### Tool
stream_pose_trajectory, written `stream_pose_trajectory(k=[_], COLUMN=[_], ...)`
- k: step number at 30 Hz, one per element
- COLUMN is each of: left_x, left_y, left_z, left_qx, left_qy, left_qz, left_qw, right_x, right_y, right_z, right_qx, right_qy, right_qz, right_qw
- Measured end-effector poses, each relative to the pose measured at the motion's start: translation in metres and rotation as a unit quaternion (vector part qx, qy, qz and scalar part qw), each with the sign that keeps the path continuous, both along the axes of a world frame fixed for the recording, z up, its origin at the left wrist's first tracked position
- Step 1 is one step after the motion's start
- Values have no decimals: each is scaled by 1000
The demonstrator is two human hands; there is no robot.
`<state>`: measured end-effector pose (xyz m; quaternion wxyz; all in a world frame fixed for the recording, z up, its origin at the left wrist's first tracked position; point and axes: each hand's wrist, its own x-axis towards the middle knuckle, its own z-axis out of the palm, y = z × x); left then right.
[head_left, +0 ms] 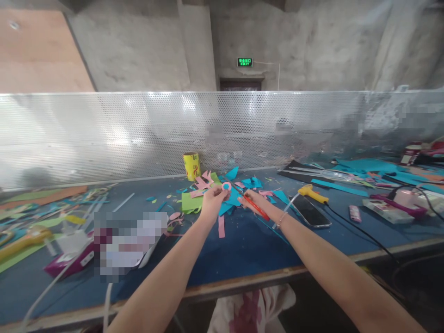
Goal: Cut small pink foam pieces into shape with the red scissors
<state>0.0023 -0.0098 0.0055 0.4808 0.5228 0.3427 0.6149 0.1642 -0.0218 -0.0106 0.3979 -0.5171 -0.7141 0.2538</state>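
Observation:
My left hand [213,200] pinches a small round pink piece with a blue centre [226,186], held up over the table. In my right hand [258,204] are red-handled scissors [257,207], their blades pointing left towards the piece; whether the blades are apart is too small to tell. Around and behind both hands lie blue scraps [252,182], pink scraps [204,179] and green scraps [192,202]. One pink strip [221,227] rests on the table just below my hands.
A yellow can-like container [192,166] stands by the perforated metal screen [145,134]. To the right lie a yellow glue gun [312,193] with a black cord and a phone [308,211]. More strips and another yellow tool [26,243] lie on the left.

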Motion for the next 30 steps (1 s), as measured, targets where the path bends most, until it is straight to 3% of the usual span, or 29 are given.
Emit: stream_pose_trajectory(k=[5, 9, 18, 30], left_x=[-2, -3, -2, -2], left_y=[3, 5, 3, -1], left_z=[-1, 0, 1, 3], left_qx=[18, 31, 69, 92], left_qy=[-49, -72, -5, 35], left_qz=[34, 24, 52, 75], left_qw=[998, 997, 996, 992], right_x=[2, 2, 1, -2], right_y=[-2, 0, -8, -12], right_z=[-1, -3, 4, 7], right_qx=[5, 8, -14, -47], right_qy=[-23, -45, -36, -44], right_qz=[17, 27, 66, 49], right_qw=[1000, 999, 997, 997])
